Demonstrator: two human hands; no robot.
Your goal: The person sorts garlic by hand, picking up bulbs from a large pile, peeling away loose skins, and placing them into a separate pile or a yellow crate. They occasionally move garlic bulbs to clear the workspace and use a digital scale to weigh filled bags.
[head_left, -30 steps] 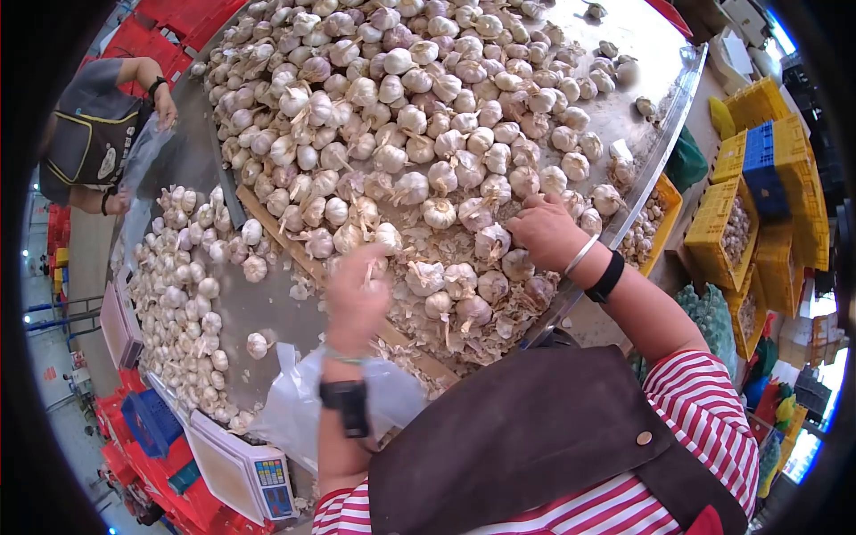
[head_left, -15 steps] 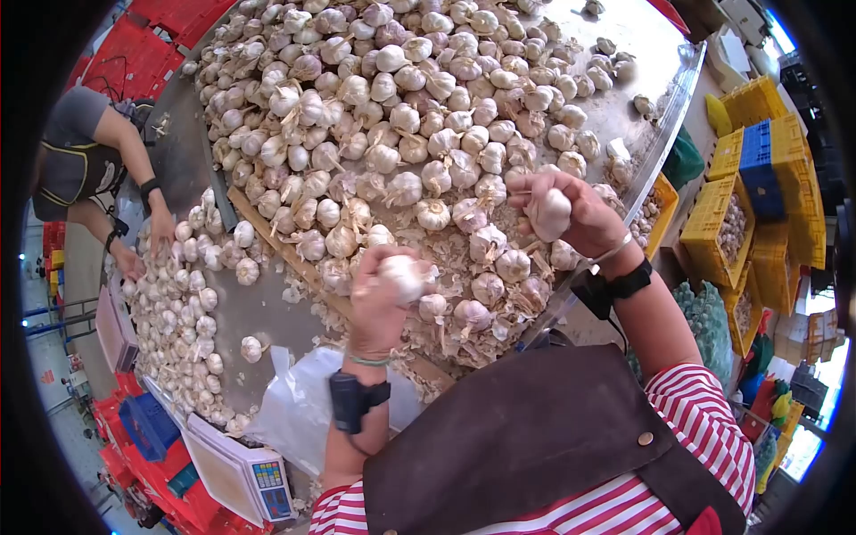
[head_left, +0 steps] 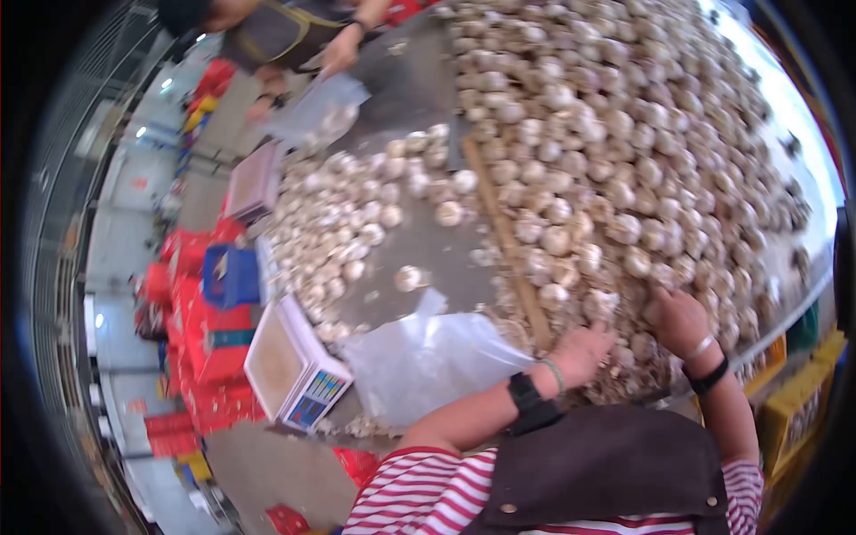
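A large heap of garlic bulbs (head_left: 615, 116) covers the right part of the metal table. At its near edge my left hand (head_left: 580, 352) reaches in, fingertips at a pale bulb (head_left: 600, 304); blur hides whether the fingers grip it. My right hand (head_left: 679, 323) is just to the right, fingers down among bulbs and loose skins, their tips hidden. A wooden strip (head_left: 508, 241) borders the heap on the left. Beyond it lies a second group of cleaner-looking bulbs (head_left: 330, 214), with one bulb (head_left: 408, 278) apart from them.
A clear plastic bag (head_left: 428, 366) lies left of my left forearm, beside a scale (head_left: 294, 366). Across the table, a co-worker's hand (head_left: 341, 49) holds another bag (head_left: 321, 107) with bulbs. A second scale (head_left: 256, 183), a blue basket (head_left: 230, 276) and yellow crates (head_left: 802, 401) stand around.
The view has swung left. Both my hands have moved down to the heap; the bulbs they held up are no longer seen in them. The co-worker now holds a bag.
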